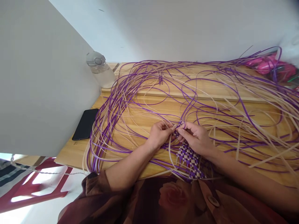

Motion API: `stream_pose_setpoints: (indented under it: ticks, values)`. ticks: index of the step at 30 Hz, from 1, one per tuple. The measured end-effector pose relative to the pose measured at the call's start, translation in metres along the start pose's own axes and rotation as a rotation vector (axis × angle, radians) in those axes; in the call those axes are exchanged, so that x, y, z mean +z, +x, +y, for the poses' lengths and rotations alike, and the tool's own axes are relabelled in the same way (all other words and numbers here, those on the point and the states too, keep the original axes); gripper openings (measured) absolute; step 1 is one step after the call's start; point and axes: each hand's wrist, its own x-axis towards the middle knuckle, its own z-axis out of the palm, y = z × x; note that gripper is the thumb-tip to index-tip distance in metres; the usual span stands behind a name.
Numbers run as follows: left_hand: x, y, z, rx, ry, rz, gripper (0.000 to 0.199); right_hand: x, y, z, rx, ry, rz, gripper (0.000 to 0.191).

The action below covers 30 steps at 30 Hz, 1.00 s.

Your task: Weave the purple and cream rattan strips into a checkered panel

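Observation:
A purple and cream checked woven piece point(190, 158) hangs from my hands toward my lap, with its upper end between them. My left hand point(161, 132) is closed, thumb and fingers pinching the left side of that upper end. From the right, my right hand point(195, 137) grips the same end, thumb on top and fingers partly hidden. Long loose purple and cream strips point(121, 96) run out from the weave and loop over the wooden table point(149, 119). One pale strip point(171, 155) curves down below my left hand.
A clear bottle with a grey lid point(100, 70) stands at the back left by the wall. A black phone point(85, 124) lies at the table's left edge. Pink plastic-wrapped items point(272, 67) sit at the back right. A red stool point(39, 186) is on the floor at left.

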Motion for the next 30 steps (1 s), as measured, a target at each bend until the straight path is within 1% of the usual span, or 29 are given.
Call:
stream_pose_setpoints:
  ticks: [2,4,5,7,10,11,13,16,17,20,22,23,28,30]
  values:
    - [0.0,0.002,-0.002,-0.009,-0.007,0.023,0.032,-0.002,-0.003,0.003,-0.035,0.03,-0.04,0.021]
    - [0.0,0.003,-0.003,-0.013,-0.013,0.03,0.033,-0.005,-0.004,0.004,-0.128,-0.036,-0.073,0.017]
    - [0.0,0.002,-0.003,-0.019,-0.02,0.022,0.033,-0.007,-0.004,0.002,-0.2,-0.107,-0.093,0.014]
    - [0.0,0.001,0.0,-0.043,-0.041,-0.009,0.035,-0.014,0.0,-0.003,-0.391,-0.29,-0.156,0.014]
    - [0.0,-0.001,0.004,-0.071,-0.06,-0.071,0.037,-0.025,0.012,-0.016,-0.665,-0.56,-0.292,0.024]
    - [0.0,-0.002,0.005,-0.075,-0.066,-0.081,0.038,-0.028,0.017,-0.02,-0.722,-0.633,-0.338,0.027]
    - [-0.001,-0.001,0.006,-0.085,-0.079,-0.083,0.038,-0.032,0.028,-0.029,-0.775,-0.747,-0.411,0.028]
    - [-0.002,0.001,0.005,-0.096,-0.1,-0.058,0.035,-0.03,0.048,-0.041,-0.753,-0.787,-0.454,0.024]
    - [-0.002,0.001,0.004,-0.097,-0.108,-0.052,0.033,-0.028,0.054,-0.044,-0.714,-0.779,-0.451,0.022]
    - [-0.003,0.001,0.003,-0.091,-0.153,-0.046,0.026,-0.018,0.069,-0.052,-0.532,-0.766,-0.428,0.016]
    - [-0.003,0.0,0.005,-0.089,-0.18,-0.048,0.022,-0.012,0.076,-0.055,-0.438,-0.772,-0.424,0.017]
    - [-0.002,0.0,0.006,-0.09,-0.192,-0.049,0.02,-0.011,0.078,-0.056,-0.414,-0.773,-0.423,0.018]
    - [-0.001,-0.001,0.013,-0.161,-0.224,-0.033,0.011,-0.01,0.085,-0.052,-0.385,-0.744,-0.455,0.02]
    - [-0.001,-0.001,0.014,-0.179,-0.222,-0.023,0.01,-0.011,0.087,-0.05,-0.383,-0.722,-0.469,0.019]
